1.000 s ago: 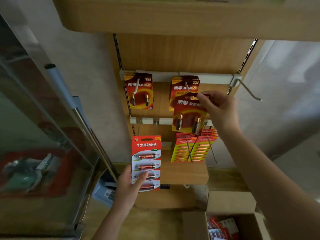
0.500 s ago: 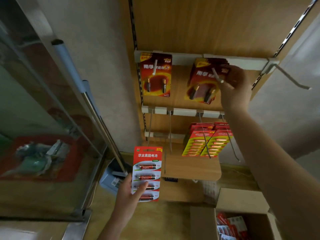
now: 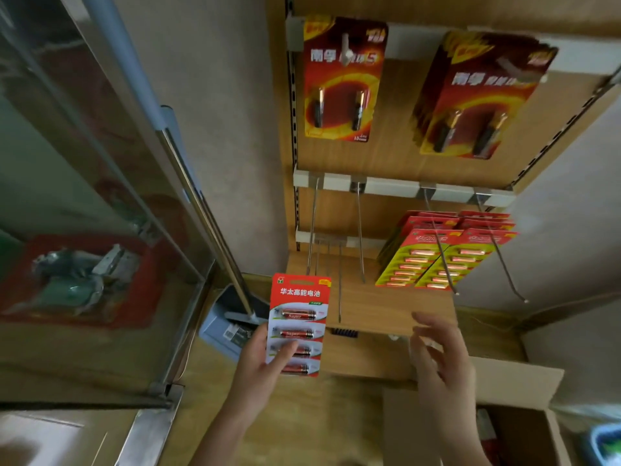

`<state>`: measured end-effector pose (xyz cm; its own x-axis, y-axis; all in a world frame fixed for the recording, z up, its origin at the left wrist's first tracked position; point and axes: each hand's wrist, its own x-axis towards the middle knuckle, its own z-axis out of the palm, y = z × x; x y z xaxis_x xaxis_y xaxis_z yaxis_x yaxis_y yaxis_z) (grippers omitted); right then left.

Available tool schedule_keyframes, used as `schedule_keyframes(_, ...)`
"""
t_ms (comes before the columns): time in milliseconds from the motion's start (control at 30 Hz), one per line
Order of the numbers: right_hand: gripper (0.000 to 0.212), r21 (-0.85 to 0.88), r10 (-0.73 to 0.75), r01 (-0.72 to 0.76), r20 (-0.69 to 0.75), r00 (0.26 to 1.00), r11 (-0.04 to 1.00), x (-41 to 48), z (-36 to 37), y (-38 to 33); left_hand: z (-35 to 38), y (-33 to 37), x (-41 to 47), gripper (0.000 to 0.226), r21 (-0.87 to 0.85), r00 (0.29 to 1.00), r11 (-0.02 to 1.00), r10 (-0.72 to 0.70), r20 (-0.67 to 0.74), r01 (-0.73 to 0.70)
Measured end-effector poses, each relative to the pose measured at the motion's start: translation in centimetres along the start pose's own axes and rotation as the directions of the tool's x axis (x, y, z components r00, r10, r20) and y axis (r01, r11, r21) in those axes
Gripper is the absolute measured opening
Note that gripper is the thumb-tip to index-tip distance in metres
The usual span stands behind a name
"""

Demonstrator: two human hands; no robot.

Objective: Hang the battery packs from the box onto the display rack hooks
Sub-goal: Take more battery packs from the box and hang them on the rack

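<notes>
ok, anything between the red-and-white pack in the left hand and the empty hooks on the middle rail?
Nothing visible. The battery pack in the left hand sits below the bare hooks, open air between. The right hand is off to the side, empty.

Two hands were in view, the left hand [image 3: 260,359] gripping one red four-cell battery pack [image 3: 298,325] and the right hand [image 3: 440,351] empty with its fingers [image 3: 424,326] spread. The display rack [image 3: 396,163] carried two bunches of dark red two-cell packs on its top rail, one [image 3: 342,80] on the left and one [image 3: 477,95] on the right, and two stacks of yellow-green packs [image 3: 440,260] side by side lower down; how many cards each stack held could not be told. One cardboard box [image 3: 510,388] stood open at the lower right, and two long bare hooks [image 3: 360,230] hung from the middle rail.
</notes>
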<state>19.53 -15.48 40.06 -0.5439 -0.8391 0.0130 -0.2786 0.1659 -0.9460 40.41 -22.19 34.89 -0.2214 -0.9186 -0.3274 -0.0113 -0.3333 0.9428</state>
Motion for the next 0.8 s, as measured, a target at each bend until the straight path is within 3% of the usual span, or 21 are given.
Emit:
schedule_keyframes(100, 0.032, 0.019, 0.036, -0.038, 0.074, 0.997, 0.999, -0.3, 0.7, 0.6, -0.1, -0.2, 0.9, 0.029, 0.043, 0.999, 0.999, 0.015, 0.032, -0.016)
schedule_keyframes(200, 0.028, -0.061, 0.071, -0.056, 0.28, 0.957, 0.997, 0.2, 3.3, 0.7, 0.0, -0.3, 1.8, 0.032, 0.091, 0.998, 0.995, 0.042, 0.052, -0.046)
schedule_keyframes(267, 0.029, -0.125, 0.074, -0.033, 0.34, 0.937, 0.992, 0.6, 5.4, 0.9, 0.2, -0.5, 2.4, 0.035, 0.093, 0.997, 0.994, 0.048, 0.064, -0.053)
schedule_keyframes(600, 0.029, -0.209, 0.063, -0.022, 0.19, 0.98, 0.978, 6.7, 11.5, 1.2, 2.1, 0.7, 9.8, 0.028, 0.167, 1.0, 0.986, 0.013, 0.015, -0.016)
schedule_keyframes(800, 0.051, -0.243, 0.137, -0.049, 0.361, 0.922, 0.969, 10.5, 13.0, 2.1, 2.8, 2.2, 16.5, 0.031, 0.248, 1.0, 0.968, -0.011, -0.029, 0.018)
